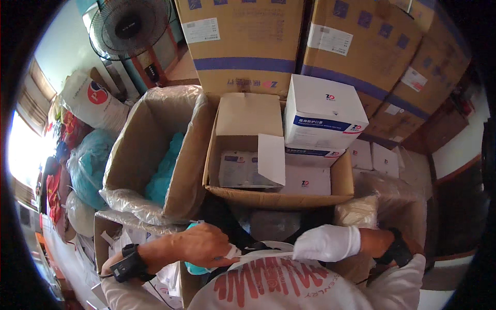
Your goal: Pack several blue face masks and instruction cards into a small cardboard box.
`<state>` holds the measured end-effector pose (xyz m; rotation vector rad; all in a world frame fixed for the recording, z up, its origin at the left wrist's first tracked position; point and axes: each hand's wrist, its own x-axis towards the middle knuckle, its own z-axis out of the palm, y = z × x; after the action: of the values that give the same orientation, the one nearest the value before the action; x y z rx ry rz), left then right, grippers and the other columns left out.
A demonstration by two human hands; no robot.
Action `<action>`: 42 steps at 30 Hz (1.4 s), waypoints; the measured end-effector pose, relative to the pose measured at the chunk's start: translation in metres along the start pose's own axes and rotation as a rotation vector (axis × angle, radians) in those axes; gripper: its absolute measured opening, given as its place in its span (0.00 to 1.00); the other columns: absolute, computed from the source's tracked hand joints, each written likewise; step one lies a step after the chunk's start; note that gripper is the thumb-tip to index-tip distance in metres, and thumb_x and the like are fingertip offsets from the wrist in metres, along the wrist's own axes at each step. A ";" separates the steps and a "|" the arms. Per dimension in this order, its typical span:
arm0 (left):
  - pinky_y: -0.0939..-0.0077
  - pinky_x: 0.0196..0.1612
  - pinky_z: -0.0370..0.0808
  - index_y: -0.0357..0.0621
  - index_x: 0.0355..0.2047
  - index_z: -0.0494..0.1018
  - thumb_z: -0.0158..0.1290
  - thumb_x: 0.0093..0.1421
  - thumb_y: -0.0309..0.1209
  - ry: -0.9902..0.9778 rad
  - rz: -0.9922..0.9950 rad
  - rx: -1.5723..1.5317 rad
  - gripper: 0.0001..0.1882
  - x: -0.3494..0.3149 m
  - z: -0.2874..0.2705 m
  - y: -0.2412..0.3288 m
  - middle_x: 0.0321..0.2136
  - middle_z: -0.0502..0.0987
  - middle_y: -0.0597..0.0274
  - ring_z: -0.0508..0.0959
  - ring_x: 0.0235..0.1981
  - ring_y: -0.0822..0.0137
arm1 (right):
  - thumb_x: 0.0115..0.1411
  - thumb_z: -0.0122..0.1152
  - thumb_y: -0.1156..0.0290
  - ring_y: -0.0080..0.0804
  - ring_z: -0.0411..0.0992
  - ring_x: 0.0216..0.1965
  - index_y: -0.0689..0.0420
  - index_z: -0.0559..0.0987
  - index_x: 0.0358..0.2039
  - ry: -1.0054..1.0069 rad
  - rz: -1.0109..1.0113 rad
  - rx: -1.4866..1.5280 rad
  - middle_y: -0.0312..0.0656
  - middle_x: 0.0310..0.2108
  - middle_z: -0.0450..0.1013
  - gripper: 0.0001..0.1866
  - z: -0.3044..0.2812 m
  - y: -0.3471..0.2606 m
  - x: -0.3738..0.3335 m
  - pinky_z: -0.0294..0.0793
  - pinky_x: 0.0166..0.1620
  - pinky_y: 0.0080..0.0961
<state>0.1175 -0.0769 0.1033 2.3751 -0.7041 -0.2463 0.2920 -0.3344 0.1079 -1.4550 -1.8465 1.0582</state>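
In front of my chest, my left hand [204, 245] is bare, its fingers curled, with white covering at the fingertips. Teal material [196, 268] shows under and behind this hand; whether the hand grips it is hidden. My right hand [326, 244] wears a white glove and is closed too. A thin white edge [268, 254] runs between the two hands, against my white shirt, and I cannot make out what it belongs to. Beyond my hands stands an open cardboard carton [243, 195] containing an open white box [271, 160] of flat packets [237, 168].
A closed white box [328, 111] rests on others in the carton. Left of it, a plastic-lined carton [116, 181] holds teal items [165, 170]. Large cardboard boxes [240, 41] are stacked behind. A fan [129, 26] and stuffed bags [93, 160] stand at the left.
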 end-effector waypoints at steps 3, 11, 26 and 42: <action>0.62 0.23 0.68 0.43 0.20 0.71 0.48 0.53 0.42 -0.056 -0.408 0.188 0.16 -0.056 0.000 -0.030 0.16 0.71 0.54 0.72 0.20 0.53 | 0.58 0.44 0.68 0.40 0.68 0.40 0.59 0.73 0.35 0.070 0.188 0.092 0.45 0.33 0.70 0.11 -0.014 0.041 -0.053 0.67 0.43 0.30; 0.84 0.19 0.62 0.45 0.20 0.68 0.41 0.59 0.47 1.013 -0.642 -0.763 0.20 -0.011 -0.035 -0.055 0.14 0.67 0.70 0.67 0.15 0.79 | 0.61 0.43 0.63 0.16 0.57 0.19 0.58 0.68 0.36 0.590 0.484 0.934 0.30 0.22 0.61 0.12 -0.023 0.082 0.012 0.57 0.22 0.13; 0.82 0.18 0.58 0.47 0.21 0.68 0.44 0.57 0.45 1.244 -0.577 -1.116 0.16 0.062 -0.069 -0.057 0.15 0.63 0.70 0.63 0.16 0.77 | 0.60 0.34 0.48 0.29 0.67 0.39 0.62 0.67 0.46 0.043 0.248 1.747 0.43 0.38 0.69 0.29 0.059 0.076 0.115 0.69 0.39 0.24; 0.83 0.19 0.62 0.47 0.23 0.68 0.45 0.56 0.46 1.424 -0.526 -0.859 0.17 0.054 -0.086 -0.061 0.17 0.65 0.69 0.65 0.17 0.77 | 0.60 0.45 0.59 0.16 0.62 0.22 0.56 0.72 0.30 0.072 0.208 1.692 0.36 0.26 0.68 0.14 0.070 0.076 0.112 0.60 0.22 0.10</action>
<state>0.2177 -0.0213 0.1315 1.2976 0.6076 0.7367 0.2463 -0.2351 0.0013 -0.5264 -0.2332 1.8313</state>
